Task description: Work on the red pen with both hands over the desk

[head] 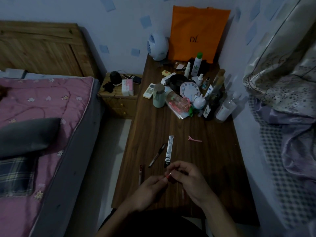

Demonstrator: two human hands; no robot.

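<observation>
Both hands meet over the near part of a dark wooden table [213, 151]. My left hand [148, 192] and my right hand [188, 178] pinch a thin stick with a red tip [168, 175] between their fingertips. Just beyond them lie a black pen [157, 155] and a long black-and-white packet [169, 151]. A second thin packet with red print [141, 173] lies left of my left hand. The room is dim, so the stick's far end inside my right hand is hidden.
A pink hair clip [195, 139] lies further right. Bottles, a clock [189, 89], a remote [149, 91] and an orange bag [196, 31] crowd the table's far end. A bed [42, 117] stands left, bedding [290, 100] piles up right.
</observation>
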